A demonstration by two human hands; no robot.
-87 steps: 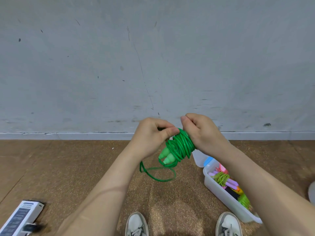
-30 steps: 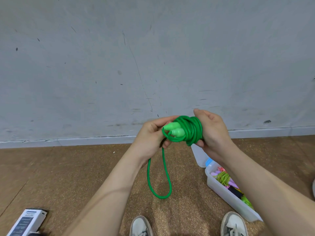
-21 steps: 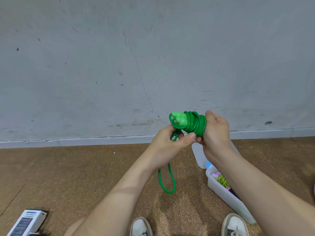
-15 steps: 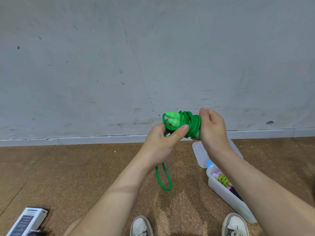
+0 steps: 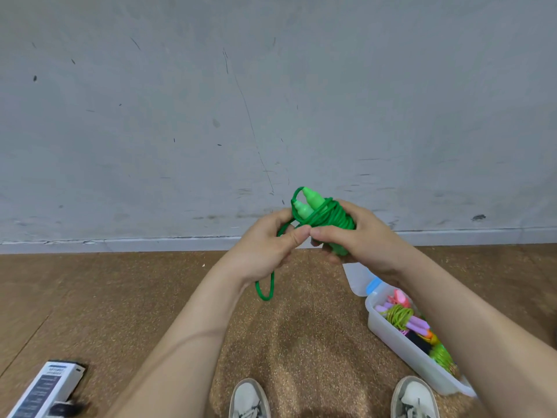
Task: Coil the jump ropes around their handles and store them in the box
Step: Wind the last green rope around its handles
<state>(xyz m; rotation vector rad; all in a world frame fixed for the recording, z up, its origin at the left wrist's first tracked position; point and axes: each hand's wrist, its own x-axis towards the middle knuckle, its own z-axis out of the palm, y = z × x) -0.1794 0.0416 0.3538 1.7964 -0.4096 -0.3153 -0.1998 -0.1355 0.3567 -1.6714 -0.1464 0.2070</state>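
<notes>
A green jump rope (image 5: 327,217) is wound in several turns around its two light green handles (image 5: 309,203), whose tips point up and left. My right hand (image 5: 364,239) grips the coiled bundle from the right. My left hand (image 5: 271,248) pinches the loose rope end beside the coil, and a short green loop (image 5: 266,289) hangs below it. The clear plastic box (image 5: 398,336) sits on the floor at the lower right, partly behind my right forearm, holding several coiled ropes in green, purple, pink and orange.
The box's clear lid (image 5: 357,277) lies on the floor just behind the box. A white and dark carton (image 5: 45,390) lies at the lower left. My two white shoes (image 5: 248,399) stand at the bottom edge. A grey wall (image 5: 211,116) rises ahead above the cork-brown floor.
The hanging loop has grown shorter as more rope went onto the coil. The handle tips have tilted upward, and my left hand has moved up against the coil beside my right thumb.
</notes>
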